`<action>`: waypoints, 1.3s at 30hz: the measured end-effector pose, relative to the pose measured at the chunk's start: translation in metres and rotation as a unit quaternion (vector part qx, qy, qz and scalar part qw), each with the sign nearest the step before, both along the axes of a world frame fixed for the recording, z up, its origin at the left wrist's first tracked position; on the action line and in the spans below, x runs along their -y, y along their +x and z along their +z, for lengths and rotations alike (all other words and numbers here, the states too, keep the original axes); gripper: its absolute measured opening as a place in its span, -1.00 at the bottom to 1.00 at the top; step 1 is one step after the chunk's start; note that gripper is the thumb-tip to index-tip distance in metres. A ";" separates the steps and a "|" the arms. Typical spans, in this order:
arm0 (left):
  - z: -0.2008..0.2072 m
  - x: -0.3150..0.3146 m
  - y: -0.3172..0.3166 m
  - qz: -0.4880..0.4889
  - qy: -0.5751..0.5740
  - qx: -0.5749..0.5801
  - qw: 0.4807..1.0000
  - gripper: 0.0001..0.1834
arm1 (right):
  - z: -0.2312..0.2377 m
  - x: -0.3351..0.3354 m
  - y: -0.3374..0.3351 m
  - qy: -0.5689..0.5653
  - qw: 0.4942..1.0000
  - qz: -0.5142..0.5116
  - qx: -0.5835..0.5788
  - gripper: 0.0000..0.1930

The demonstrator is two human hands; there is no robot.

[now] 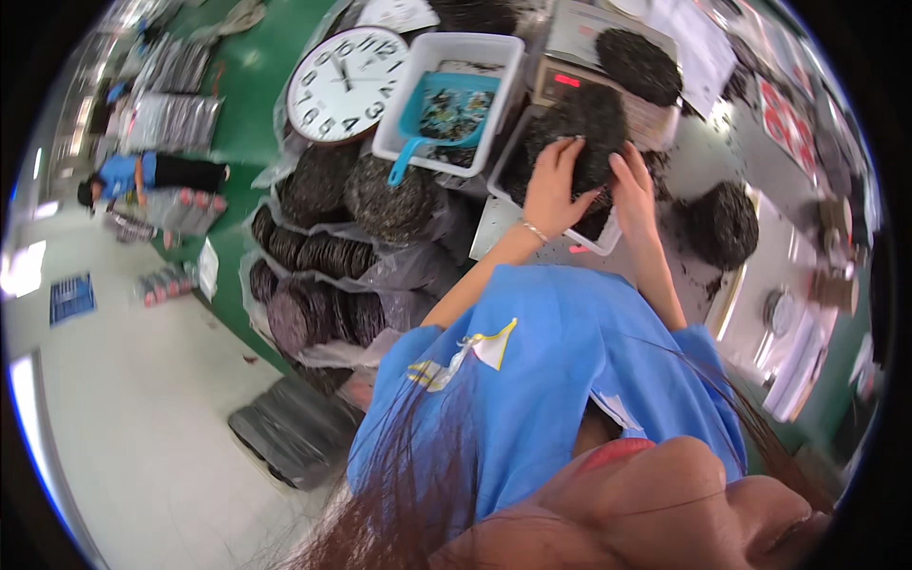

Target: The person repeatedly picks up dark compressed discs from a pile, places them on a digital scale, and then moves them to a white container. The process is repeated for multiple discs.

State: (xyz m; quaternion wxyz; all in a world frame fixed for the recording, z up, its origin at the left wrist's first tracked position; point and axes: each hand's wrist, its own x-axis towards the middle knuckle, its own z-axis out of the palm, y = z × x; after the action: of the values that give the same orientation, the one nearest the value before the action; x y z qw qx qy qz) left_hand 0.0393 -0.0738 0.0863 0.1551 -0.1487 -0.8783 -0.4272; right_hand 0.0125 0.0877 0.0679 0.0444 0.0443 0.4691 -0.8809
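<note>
A dark, round cake of what looks like dried seaweed [600, 119] is tilted over a white plastic tub [608, 237]. My left hand [554, 190] grips its near left side, thumb pointing inward. On the right side, my right hand [634, 185] presses its fingers against the cake's edge. Dark loose pieces lie in the tub, partly hidden by my hands and the cake. Just beyond stands a weighing scale [551, 85] with a lit red display. Another dark cake [638, 65] rests on a second scale [579, 27] behind it.
Left of my hands, a white bin [388, 142] holds a blue scoop [410, 152]. A round wall clock [347, 85] leans beside it. Bagged dark cakes [328, 252] are stacked at left. Another cake [724, 225] lies on the metal table [679, 256] at right. A person in blue [133, 176] is far left.
</note>
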 end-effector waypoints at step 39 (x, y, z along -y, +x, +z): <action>0.035 0.078 -0.012 0.015 0.687 0.208 0.696 -0.52 | 0.069 0.001 -0.041 -0.012 0.990 -0.140 0.004 -0.68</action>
State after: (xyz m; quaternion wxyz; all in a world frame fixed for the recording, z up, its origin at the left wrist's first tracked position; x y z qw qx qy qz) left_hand 0.0274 -0.1516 0.1217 0.0342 0.1048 -0.3521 -0.9294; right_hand -0.0281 0.0870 0.1374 -0.0775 0.1126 0.4475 -0.8838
